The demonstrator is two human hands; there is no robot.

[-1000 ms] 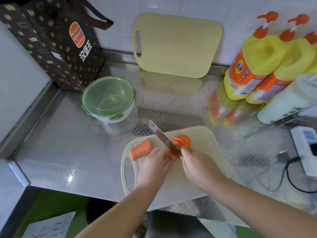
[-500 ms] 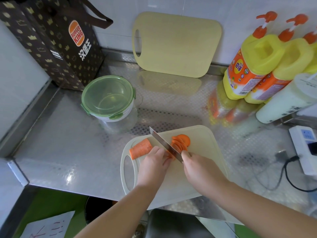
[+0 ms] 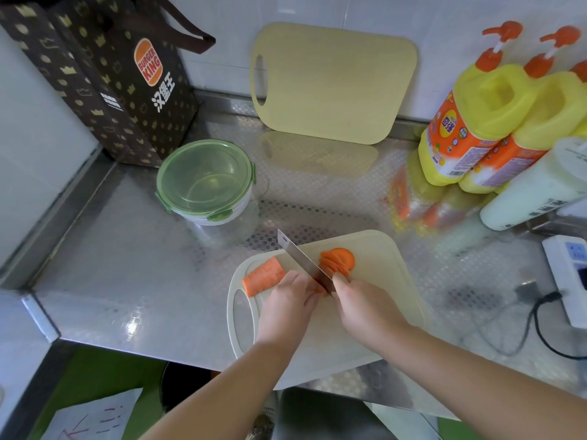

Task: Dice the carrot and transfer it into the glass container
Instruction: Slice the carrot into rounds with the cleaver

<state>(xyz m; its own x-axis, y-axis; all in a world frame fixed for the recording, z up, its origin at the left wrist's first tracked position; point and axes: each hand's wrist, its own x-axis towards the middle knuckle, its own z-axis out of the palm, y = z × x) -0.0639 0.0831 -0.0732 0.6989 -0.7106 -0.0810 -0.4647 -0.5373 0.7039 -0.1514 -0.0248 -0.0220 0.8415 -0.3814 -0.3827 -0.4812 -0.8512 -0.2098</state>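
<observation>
An orange carrot (image 3: 263, 276) lies on a pale cutting board (image 3: 378, 281) at the counter's front edge. My left hand (image 3: 290, 301) holds the carrot down, fingers curled over it. My right hand (image 3: 362, 308) grips a knife (image 3: 301, 260) whose blade crosses the carrot right beside my left fingertips. Several round carrot slices (image 3: 338, 260) lean in a row to the right of the blade. The glass container (image 3: 206, 182), closed with a green clip lid, stands behind and left of the board.
A second cutting board (image 3: 330, 81) leans on the tiled back wall. A dark paper bag (image 3: 104, 74) stands at the back left. Yellow pump bottles (image 3: 482, 122) crowd the back right. A white device with a black cable (image 3: 568, 274) lies at the right.
The knife has edged slightly left along the carrot and the row of slices has grown a little. Both hands stay in place on the board.
</observation>
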